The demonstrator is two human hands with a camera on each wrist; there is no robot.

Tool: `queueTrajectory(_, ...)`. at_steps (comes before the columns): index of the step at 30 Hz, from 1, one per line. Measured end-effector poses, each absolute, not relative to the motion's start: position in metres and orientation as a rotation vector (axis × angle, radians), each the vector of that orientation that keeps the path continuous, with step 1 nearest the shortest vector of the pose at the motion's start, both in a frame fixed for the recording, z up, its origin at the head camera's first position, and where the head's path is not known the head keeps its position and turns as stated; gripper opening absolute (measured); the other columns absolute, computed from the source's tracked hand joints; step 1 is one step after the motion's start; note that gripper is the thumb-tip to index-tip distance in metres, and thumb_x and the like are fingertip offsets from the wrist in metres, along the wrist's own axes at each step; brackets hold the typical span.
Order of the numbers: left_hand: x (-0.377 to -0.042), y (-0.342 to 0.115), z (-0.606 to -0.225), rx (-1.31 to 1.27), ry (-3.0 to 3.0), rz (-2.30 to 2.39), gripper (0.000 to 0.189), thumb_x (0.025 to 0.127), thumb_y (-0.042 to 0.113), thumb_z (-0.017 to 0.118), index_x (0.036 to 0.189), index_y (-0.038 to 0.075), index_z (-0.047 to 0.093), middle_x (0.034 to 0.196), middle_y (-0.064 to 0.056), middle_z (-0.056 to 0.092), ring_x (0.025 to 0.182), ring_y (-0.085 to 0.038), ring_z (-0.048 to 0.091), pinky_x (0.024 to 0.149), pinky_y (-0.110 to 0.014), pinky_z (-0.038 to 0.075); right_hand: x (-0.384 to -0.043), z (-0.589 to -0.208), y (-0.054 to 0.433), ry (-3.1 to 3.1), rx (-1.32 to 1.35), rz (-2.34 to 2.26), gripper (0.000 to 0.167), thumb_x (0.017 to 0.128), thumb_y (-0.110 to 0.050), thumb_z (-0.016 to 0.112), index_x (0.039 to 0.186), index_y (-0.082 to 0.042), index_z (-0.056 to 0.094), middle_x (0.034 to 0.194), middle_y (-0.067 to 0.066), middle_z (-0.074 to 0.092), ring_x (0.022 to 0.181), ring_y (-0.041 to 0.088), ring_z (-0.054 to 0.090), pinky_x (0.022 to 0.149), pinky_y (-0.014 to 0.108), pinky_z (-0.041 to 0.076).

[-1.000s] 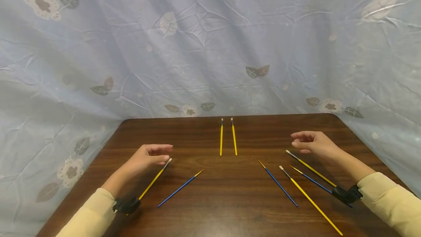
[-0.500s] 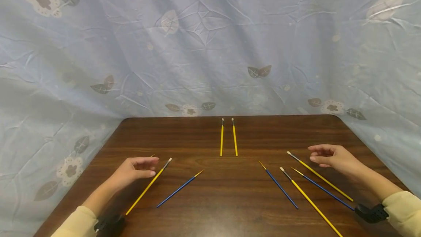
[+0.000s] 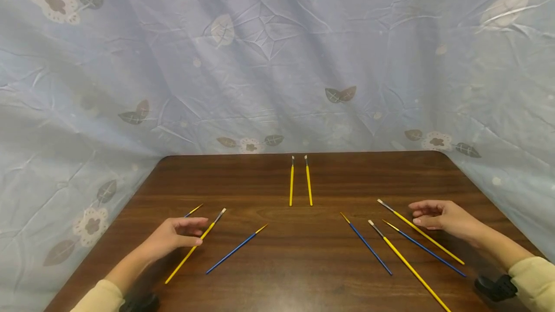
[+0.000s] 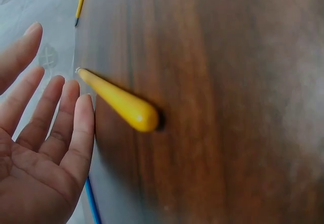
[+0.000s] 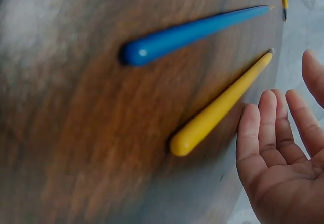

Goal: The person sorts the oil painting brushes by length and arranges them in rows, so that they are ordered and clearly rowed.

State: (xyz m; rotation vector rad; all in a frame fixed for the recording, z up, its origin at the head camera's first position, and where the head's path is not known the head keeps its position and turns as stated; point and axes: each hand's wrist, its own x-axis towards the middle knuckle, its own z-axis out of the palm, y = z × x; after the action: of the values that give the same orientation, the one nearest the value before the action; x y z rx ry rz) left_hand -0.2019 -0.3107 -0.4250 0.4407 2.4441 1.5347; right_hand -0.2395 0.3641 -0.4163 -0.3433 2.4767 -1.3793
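My left hand [image 3: 171,237] hovers by a yellow-handled flat paintbrush [image 3: 186,261] on the table's left side, overlapping part of it. Its fingers are loosely bent and hold nothing; the left wrist view shows the bare palm [image 4: 35,173]. Behind that hand lies a blue paintbrush [image 3: 195,210], mostly hidden. Over on the right, my right hand [image 3: 455,220] is held just beyond another yellow flat paintbrush [image 3: 433,242], its fingers relaxed around nothing. A thin blue paintbrush [image 3: 427,249] lies alongside that brush.
Two yellow paintbrushes [image 3: 292,184] stand apart at the back middle of the brown table [image 3: 277,254]. A blue paintbrush [image 3: 236,249] lies left of centre. Right of centre are another blue paintbrush [image 3: 366,244] and a long yellow paintbrush [image 3: 409,266]. A patterned curtain [image 3: 269,61] hangs behind.
Both hands have drawn back toward the person and outward. The blue brush tip behind my left hand has come into sight. The brushes lie where they were.
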Motion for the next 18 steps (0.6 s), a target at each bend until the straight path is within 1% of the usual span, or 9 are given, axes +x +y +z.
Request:
queueTrajectory(6, -0.201, -0.3094, -0.4283, 0.429, 2.437, 1.534, 0.053, 0.084, 0.009, 0.076, 0.131, -0.008, 0.055, 0.129, -0.024, 0.057, 0.109, -0.033, 0.057, 0.083, -0.024, 0.052, -0.2411, -0.4204, 0.3643, 2.488, -0.334, -1.33, 0.059, 0.093, -0.022, 0.068, 0.136, 0.011, 0.046, 0.122, 0.021, 0.057, 0.099, 0.009, 0.058, 0.08, 0.028, 0.055)
queueTrajectory(10, -0.1992, -0.3089, -0.4289, 0.414, 2.444, 1.522, 0.055, 0.084, 0.01, 0.076, 0.132, -0.007, 0.054, 0.13, -0.024, 0.056, 0.111, -0.034, 0.055, 0.083, -0.023, 0.052, -0.2407, -0.4232, 0.3636, 2.485, -0.365, -1.321, 0.058, 0.093, -0.02, 0.068, 0.136, 0.012, 0.046, 0.121, 0.02, 0.057, 0.098, 0.008, 0.057, 0.08, 0.026, 0.054)
queueTrajectory(12, -0.199, -0.3086, -0.4294, 0.418, 2.446, 1.524, 0.055, 0.084, 0.01, 0.076, 0.132, -0.007, 0.055, 0.13, -0.024, 0.056, 0.11, -0.034, 0.055, 0.084, -0.023, 0.051, -0.2405, -0.4239, 0.3633, 2.476, -0.387, -1.328, 0.057, 0.093, -0.018, 0.068, 0.135, 0.013, 0.046, 0.12, 0.021, 0.057, 0.097, 0.009, 0.057, 0.079, 0.026, 0.054)
queueTrajectory(18, -0.2009, -0.3064, -0.4301, 0.418, 2.458, 1.495, 0.055, 0.083, 0.01, 0.076, 0.131, -0.008, 0.055, 0.131, -0.025, 0.055, 0.106, -0.03, 0.054, 0.082, -0.023, 0.051, -0.2402, -0.4265, 0.3607, 2.492, -0.377, -1.293, 0.058, 0.091, -0.019, 0.07, 0.135, 0.011, 0.048, 0.114, 0.015, 0.058, 0.094, 0.013, 0.056, 0.075, 0.026, 0.054)
